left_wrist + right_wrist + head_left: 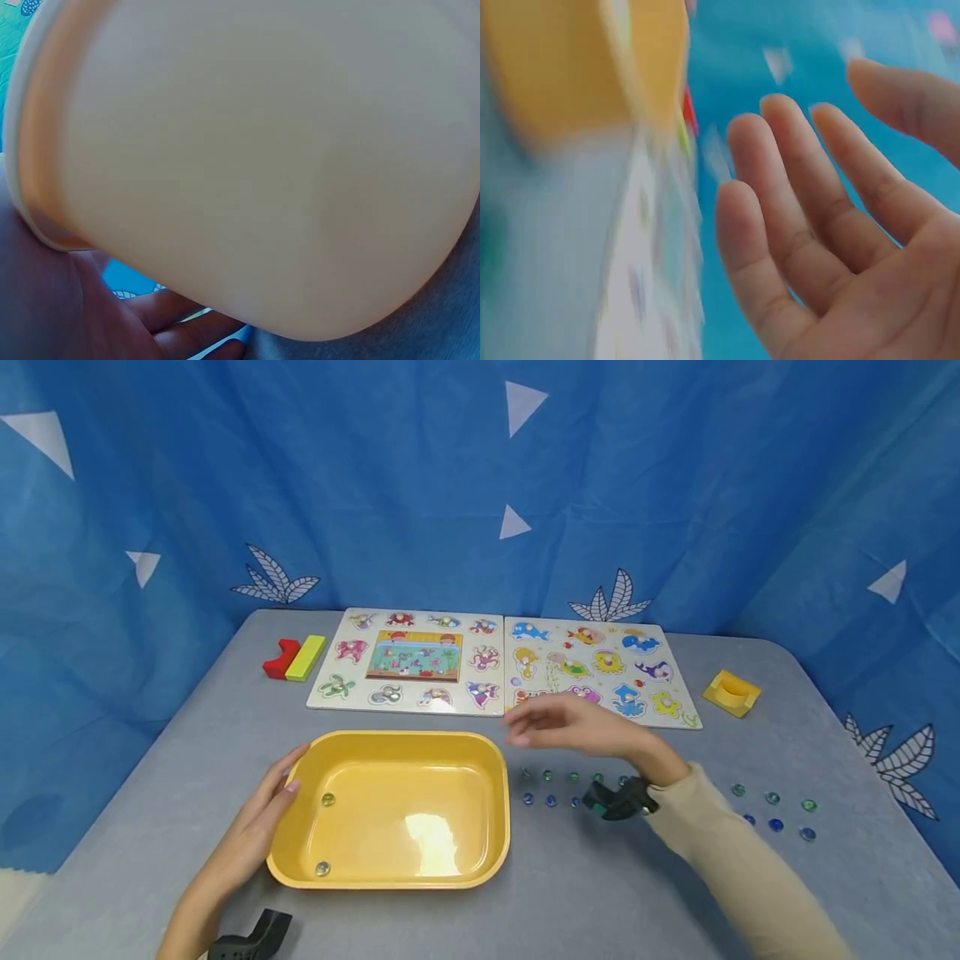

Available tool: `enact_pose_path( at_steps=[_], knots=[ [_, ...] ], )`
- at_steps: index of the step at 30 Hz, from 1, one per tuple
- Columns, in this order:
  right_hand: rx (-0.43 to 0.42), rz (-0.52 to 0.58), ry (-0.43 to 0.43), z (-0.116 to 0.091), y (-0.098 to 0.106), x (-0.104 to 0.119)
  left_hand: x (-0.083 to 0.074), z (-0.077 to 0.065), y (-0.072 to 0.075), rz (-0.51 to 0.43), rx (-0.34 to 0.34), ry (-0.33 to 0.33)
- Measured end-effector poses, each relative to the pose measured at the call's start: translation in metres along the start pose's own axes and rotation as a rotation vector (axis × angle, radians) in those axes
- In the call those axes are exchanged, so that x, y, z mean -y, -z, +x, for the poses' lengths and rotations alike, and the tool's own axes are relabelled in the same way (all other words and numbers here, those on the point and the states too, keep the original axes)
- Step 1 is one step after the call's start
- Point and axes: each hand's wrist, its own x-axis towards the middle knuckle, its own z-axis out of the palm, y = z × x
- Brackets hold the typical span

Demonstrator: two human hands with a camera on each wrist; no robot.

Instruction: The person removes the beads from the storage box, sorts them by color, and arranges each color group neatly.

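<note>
My left hand (251, 827) holds the left rim of a yellow plastic tub (388, 890), thumb at the rim and fingers along the outer wall. In the left wrist view the tub's pale wall (247, 165) fills most of the picture, with the fingers (195, 334) partly behind it. Two glass gems, a greenish one (328, 799) and a clear one (322, 868), lie inside near the left wall. Just past the tub's right rim, my right hand (573, 724) is in the air with fingers loosely extended and nothing in it; its palm (885, 300) shows bare.
Below the right hand lie rows of green gems (547, 775) and blue gems (551, 800); more gems (772, 797) are farther right. Two peg puzzle boards (341, 702) stand behind the tub. Red (277, 668) and lime blocks (306, 658) are back left, a yellow block (732, 694) back right.
</note>
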Motion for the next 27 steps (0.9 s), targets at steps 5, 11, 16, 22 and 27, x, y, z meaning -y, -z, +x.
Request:
enact_pose_path(
  at_steps=[5,11,16,22,27],
  knots=[
    [0.235,-0.036,0.142,0.065,-0.053,0.033,-0.002,0.002,0.0,0.001,0.009,0.003],
    [0.239,-0.065,0.051,0.115,-0.112,0.049,-0.002,0.002,-0.001,0.01,0.029,0.009],
    [0.057,-0.087,-0.116,0.143,-0.15,0.053,-0.002,0.0,0.001,0.011,0.03,0.006],
    [-0.124,-0.17,-0.312,0.158,-0.184,0.053,0.0,-0.001,0.002,0.004,0.033,-0.007],
    [-0.21,-0.317,-0.346,0.165,-0.192,0.051,0.0,-0.001,0.003,0.001,0.032,-0.006]
  ],
)
